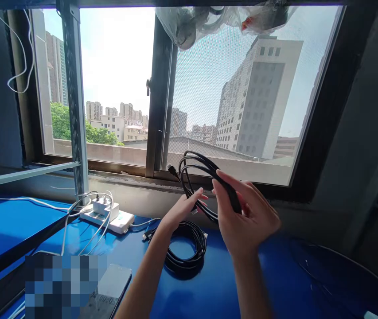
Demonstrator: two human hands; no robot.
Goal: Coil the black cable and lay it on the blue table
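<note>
A looped black cable (202, 165) is held up in front of the window, above the blue table. My right hand (247, 217) is closed around the bundled strands, thumb and index finger pinching them. At the lower left of the loops, my left hand (184, 208) has its thumb and fingers about the strands. One plug (172, 170) sticks out at the upper left of the loops; another plug end (194, 211) shows just under my left fingers. Behind my forearms, a second coil of black cable (189, 264) lies on the table, with its plug (147, 235) pointing left.
A white power strip (122, 221) with an adapter and tangled white wires sits at the left. A phone (111, 288) lies near the front, beside a pixelated patch. A metal shelf post (75, 102) rises before the window; plastic bags (189, 26) hang overhead.
</note>
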